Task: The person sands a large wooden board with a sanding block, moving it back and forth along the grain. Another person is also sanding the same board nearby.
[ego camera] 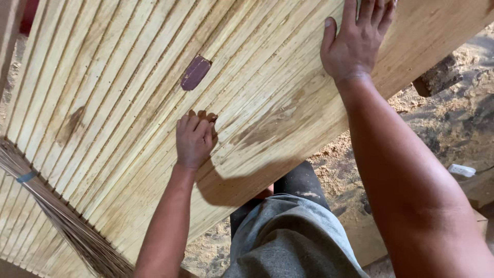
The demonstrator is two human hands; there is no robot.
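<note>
I see left hand (194, 140) curled, knuckles pressed on grooved wooden panel (128, 103), holding nothing visible. Right hand (355, 44) flat, open near panel edge. Purple sandpaper scrap (195, 72) just above left hand.

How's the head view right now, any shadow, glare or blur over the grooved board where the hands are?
Head view: evenly lit, no glare; the left hand throws a dark shadow on the grooved board below it; the right hand is cut by the top edge; the broom bristles look slightly soft.
</note>
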